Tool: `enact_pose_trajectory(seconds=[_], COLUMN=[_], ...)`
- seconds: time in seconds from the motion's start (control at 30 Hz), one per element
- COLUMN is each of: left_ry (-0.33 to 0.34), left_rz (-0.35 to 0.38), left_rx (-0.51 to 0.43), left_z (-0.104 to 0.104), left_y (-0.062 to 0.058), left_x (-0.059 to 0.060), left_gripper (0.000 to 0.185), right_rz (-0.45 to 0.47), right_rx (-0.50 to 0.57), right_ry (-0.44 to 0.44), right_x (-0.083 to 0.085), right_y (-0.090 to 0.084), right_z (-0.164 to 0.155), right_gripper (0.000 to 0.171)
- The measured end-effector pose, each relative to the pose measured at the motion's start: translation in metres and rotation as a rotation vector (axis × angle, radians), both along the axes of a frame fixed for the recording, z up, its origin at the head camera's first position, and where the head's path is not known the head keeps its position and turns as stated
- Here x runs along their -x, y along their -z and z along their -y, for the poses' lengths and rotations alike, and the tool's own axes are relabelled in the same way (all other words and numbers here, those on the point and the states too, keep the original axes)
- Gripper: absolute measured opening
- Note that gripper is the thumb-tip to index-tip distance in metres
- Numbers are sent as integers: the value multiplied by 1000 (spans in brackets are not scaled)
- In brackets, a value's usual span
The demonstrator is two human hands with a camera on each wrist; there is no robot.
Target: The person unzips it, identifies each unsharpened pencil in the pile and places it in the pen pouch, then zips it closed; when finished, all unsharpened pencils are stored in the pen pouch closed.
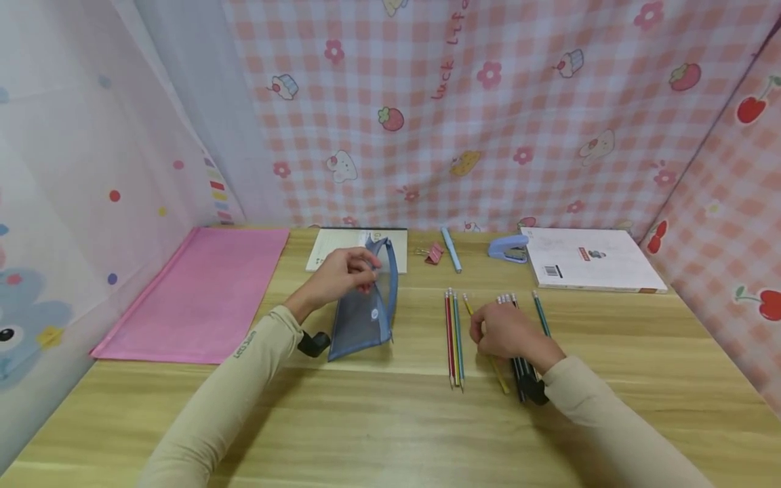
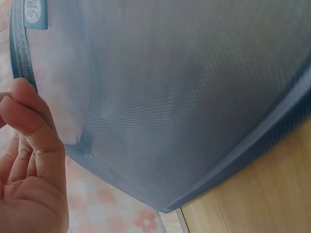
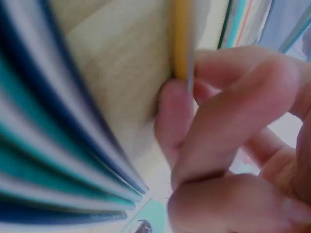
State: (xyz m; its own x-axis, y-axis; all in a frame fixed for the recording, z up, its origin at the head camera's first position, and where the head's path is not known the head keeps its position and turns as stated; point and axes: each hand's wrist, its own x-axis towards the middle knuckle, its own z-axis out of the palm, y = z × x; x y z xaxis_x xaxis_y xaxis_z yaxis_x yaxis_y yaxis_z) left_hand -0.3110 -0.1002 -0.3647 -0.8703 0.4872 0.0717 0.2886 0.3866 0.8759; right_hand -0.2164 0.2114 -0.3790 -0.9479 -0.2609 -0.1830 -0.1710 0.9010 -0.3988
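A blue mesh zip pouch (image 1: 358,324) stands propped up left of centre, its mouth gaping. My left hand (image 1: 342,272) pinches the zipper edge between thumb and finger, as the left wrist view shows on the pouch (image 2: 146,97). Over the pencils on the right, my right hand (image 1: 508,331) has its fingertips on a yellow pencil (image 1: 499,376), which slants across the table. Up close, the yellow pencil (image 3: 182,39) is pinched between fingers. Under and beside that hand lie several dark pencils (image 1: 521,379), partly covered. A green pencil (image 1: 541,313) is just to the right.
Several coloured pencils (image 1: 455,339) lie in a row between the hands. Behind them are a notebook (image 1: 326,247), a pink binder clip (image 1: 434,253), a light blue pen (image 1: 451,249), a purple stapler (image 1: 508,248) and a white box (image 1: 592,261). A pink folder (image 1: 201,291) lies left.
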Motion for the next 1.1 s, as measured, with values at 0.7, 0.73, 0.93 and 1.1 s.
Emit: enact_pose_trajectory(seconds=[0.7,0.73,0.93,1.1], left_ry=[54,55,63,72], left_rz=[-4,-3,-13,-20], left_rx=[2,2,5,-2], left_z=[-13,-13,-13,-14], left_y=[-3,-2,1,0], left_x=[-6,-6,-4,-4], left_gripper=[20,19,16,17], right_rz=[200,200,189,165], right_rx=[833,829,790,770], right_ry=[63,69,95,96], right_x=[45,47,52,54], right_y=[-16,-16,-15,-16], right_z=[81,84,91,91], right_gripper=[21,20,14,13])
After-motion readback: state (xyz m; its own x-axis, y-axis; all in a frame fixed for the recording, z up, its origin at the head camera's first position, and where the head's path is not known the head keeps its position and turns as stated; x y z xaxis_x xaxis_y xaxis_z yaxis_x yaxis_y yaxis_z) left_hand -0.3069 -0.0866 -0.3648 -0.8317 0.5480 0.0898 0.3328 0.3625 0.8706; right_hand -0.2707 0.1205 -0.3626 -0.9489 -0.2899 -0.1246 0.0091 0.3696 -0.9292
